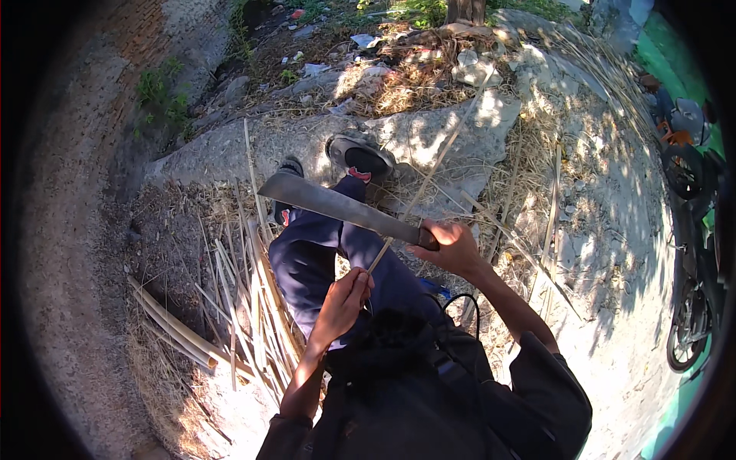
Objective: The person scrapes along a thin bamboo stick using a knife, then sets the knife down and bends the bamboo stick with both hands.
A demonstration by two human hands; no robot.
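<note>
In my right hand [451, 247] is a machete [337, 205], gripped by its short dark handle, its broad blade pointing left across my legs. My left hand [341, 301] pinches the near end of a long thin bamboo strip [429, 175]. From those fingers the strip runs up and away to the right, passing by the blade close to the handle; whether the two touch, I cannot tell. Beside my left leg lies a pile of split bamboo strips [264, 314]. Both hands are closed, above my thighs.
Thicker bamboo lengths [172, 326] lie at the left, near a rough wall [73, 230]. A stone slab [437, 142] is under my feet. More strips [552, 222] are scattered on the right. A motorcycle [690, 307] stands at the far right, and a tree trunk [465, 11] rises at the back.
</note>
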